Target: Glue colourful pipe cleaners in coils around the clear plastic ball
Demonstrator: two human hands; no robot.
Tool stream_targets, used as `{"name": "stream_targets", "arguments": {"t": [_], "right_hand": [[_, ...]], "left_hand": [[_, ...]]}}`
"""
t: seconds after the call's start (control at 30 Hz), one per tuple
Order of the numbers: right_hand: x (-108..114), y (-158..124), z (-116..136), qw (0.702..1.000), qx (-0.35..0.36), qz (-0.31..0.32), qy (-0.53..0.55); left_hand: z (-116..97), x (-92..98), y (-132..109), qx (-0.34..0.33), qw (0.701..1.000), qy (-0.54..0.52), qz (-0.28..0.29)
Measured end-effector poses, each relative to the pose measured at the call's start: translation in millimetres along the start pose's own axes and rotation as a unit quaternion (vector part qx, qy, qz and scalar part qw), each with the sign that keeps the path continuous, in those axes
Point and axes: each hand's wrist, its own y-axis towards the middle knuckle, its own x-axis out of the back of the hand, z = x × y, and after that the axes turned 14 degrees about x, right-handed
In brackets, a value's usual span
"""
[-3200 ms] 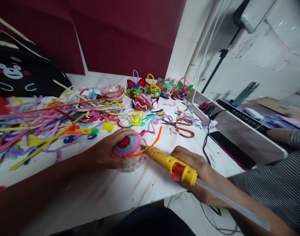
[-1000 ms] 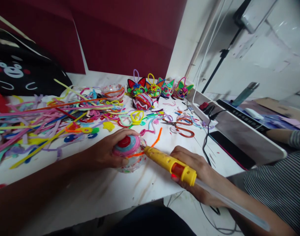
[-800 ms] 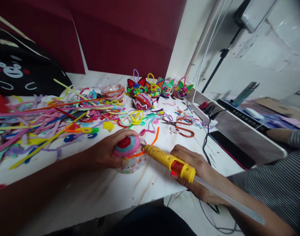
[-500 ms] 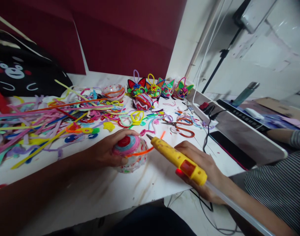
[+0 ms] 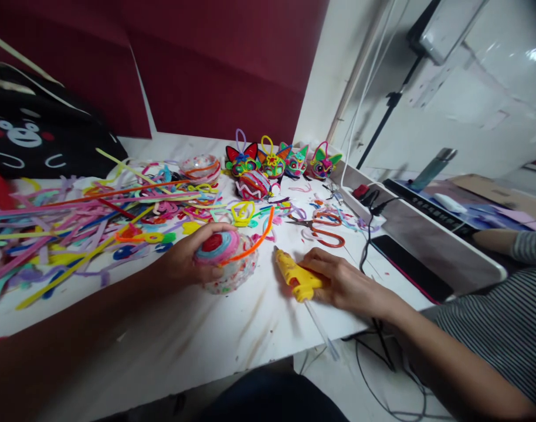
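Note:
My left hand (image 5: 204, 255) grips a clear round ball (image 5: 233, 278) whose top is coiled with pink, blue and red pipe cleaner. From its side an orange pipe cleaner (image 5: 260, 240) sticks up with its far end free. On the right, my right hand (image 5: 338, 278) is closed around the handle of a yellow glue gun (image 5: 297, 275), low at the table top. The gun's nozzle points away from me, and a clear glue stick (image 5: 321, 329) juts out of its back. A gap separates the nozzle from the ball.
Loose pipe cleaners (image 5: 87, 228) are heaped on the left by a black bag (image 5: 43, 129). Orange-handled scissors (image 5: 325, 230) lie beyond the glue gun. Several animal-head ornaments (image 5: 273, 164) stand at the back. A phone (image 5: 411, 268) and a person in a striped top (image 5: 492, 328) are at right.
My right hand has turned and lowered the glue gun to the table, away from the ball. The orange pipe cleaner's free end now bends more upward. My left hand keeps its hold.

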Motion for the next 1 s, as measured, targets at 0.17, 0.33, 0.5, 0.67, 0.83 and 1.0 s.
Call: {"name": "stream_targets", "arguments": {"t": [0.17,0.33,0.5,0.67,0.83,1.0], "right_hand": [[15.7,10.9,1.3,1.000,0.017,-0.008,-0.002],[16.7,49.4,12.0,0.955,-0.083,-0.139,0.248],[3.1,84.2,14.6,0.862,-0.093,-0.147,0.475],[0.4,94.3,13.2,0.870,-0.075,-0.173,0.455],[-2.2,101.0,11.6,0.886,-0.047,-0.181,0.424],[-10.2,103.9,8.7,0.900,-0.025,-0.188,0.391]], "left_hand": [[5.4,-3.5,0.2,-0.003,0.999,-0.021,0.027],[6.5,-6.9,-1.4,-0.047,0.998,0.006,0.033],[4.6,-7.3,-2.5,-0.084,0.995,0.036,0.050],[5.4,-9.5,-1.4,-0.115,0.992,0.037,0.037],[5.5,-13.4,-3.7,-0.112,0.992,0.021,0.048],[4.7,-15.9,-6.8,-0.083,0.993,-0.002,0.085]]}}
